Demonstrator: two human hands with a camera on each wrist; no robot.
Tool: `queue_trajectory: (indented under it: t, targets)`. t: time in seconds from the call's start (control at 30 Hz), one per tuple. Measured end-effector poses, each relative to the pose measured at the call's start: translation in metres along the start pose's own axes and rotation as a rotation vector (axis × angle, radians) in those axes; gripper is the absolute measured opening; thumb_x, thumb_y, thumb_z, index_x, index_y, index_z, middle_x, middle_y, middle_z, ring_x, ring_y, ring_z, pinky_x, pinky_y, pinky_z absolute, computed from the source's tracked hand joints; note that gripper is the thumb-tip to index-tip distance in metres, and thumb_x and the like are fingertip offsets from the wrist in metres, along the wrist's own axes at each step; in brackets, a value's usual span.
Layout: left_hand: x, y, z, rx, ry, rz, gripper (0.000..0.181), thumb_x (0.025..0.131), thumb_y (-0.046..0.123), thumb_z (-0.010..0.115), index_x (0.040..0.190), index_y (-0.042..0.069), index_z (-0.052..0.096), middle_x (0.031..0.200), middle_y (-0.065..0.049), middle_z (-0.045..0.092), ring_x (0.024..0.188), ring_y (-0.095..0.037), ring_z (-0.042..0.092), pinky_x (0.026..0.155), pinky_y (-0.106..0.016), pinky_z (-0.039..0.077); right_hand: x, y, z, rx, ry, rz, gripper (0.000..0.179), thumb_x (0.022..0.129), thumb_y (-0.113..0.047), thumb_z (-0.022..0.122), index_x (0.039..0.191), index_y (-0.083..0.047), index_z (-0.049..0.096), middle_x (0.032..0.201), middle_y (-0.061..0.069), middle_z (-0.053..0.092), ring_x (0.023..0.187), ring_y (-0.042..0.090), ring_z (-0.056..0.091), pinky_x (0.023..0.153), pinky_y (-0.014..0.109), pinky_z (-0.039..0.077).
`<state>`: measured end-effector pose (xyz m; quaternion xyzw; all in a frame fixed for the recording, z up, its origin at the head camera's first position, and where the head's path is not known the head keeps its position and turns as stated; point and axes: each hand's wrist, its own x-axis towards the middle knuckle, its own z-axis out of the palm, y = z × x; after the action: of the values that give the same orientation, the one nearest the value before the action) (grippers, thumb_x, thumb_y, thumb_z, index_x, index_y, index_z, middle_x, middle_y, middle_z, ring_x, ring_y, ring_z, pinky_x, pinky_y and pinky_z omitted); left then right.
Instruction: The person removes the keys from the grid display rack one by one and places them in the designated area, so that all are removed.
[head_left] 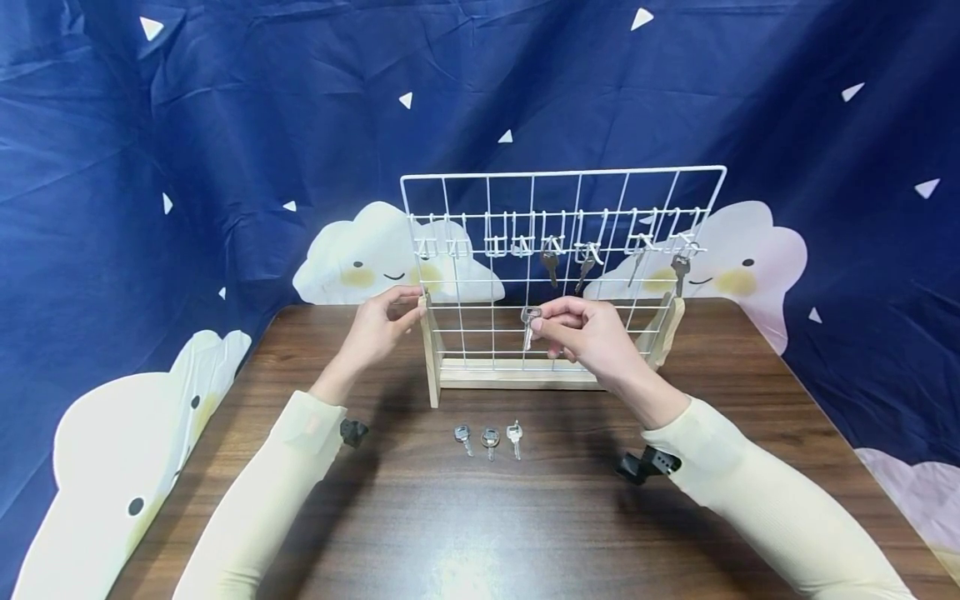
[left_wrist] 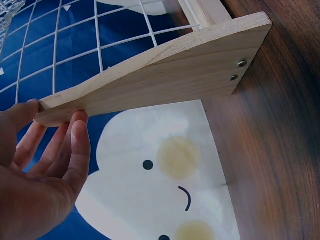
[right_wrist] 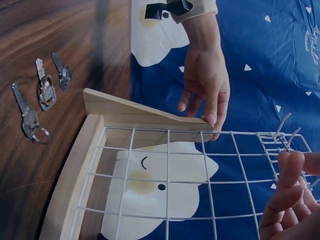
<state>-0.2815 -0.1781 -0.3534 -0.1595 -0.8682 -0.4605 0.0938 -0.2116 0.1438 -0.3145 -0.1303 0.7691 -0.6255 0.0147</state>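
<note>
A white wire grid rack [head_left: 562, 171] stands on a wooden base [head_left: 517, 379]. My left hand [head_left: 381, 327] grips the upper tip of its left wooden side piece [left_wrist: 165, 70], thumb on one edge and fingers on the other. My right hand [head_left: 592, 333] pinches a silver key [head_left: 528, 332] between thumb and forefinger, in front of the grid's middle and below the row of hooks. In the right wrist view the right fingers [right_wrist: 290, 170] largely hide that key. Three more silver keys lie in a row on the table: a left one [head_left: 463, 438], a middle one [head_left: 491, 442] and a right one [head_left: 514, 438].
White double-wire hooks [head_left: 495, 244] line one row of the grid. Several keys, among them a dark key [head_left: 551, 265] and a key at the far right [head_left: 681, 268], hang from the hooks on the right half. A blue cloth [head_left: 300, 100] backs the brown wooden table [head_left: 420, 517].
</note>
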Motion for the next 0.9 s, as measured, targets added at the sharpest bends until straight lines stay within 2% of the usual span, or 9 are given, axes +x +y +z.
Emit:
queue_trajectory:
  t: [0.27,0.6,0.9]
  targets:
    - [0.0,0.0,0.0,0.011,-0.003,-0.005,0.036,0.096,0.023,0.068,0.13,0.013,0.063,0.126,-0.015,0.069,0.103,-0.03,0.073,0.076,-0.032,0.064,-0.003,0.011,-0.002,0.013,-0.02,0.023,0.021,0.091,-0.015,0.072,0.107,-0.003,0.065,0.077,-0.005,0.075,0.053,0.008,0.057,0.046,0.018,0.037]
    - [0.0,0.0,0.0,0.001,-0.005,-0.005,0.036,0.096,0.023,0.068,0.13,0.012,0.063,0.126,-0.016,0.069,0.106,-0.031,0.072,0.078,-0.033,0.064,-0.007,0.027,-0.003,-0.007,-0.038,0.071,0.024,0.09,-0.016,0.073,0.108,-0.002,0.066,0.074,-0.008,0.075,0.054,0.011,0.057,0.045,0.018,0.034]
    - [0.0,0.001,0.0,0.005,-0.004,-0.004,0.036,0.096,0.023,0.068,0.13,0.012,0.063,0.127,-0.016,0.069,0.105,-0.031,0.072,0.077,-0.033,0.064,-0.013,0.038,-0.003,0.009,-0.064,0.134,0.027,0.091,-0.014,0.072,0.112,0.001,0.064,0.077,-0.005,0.075,0.055,0.01,0.058,0.045,0.018,0.037]
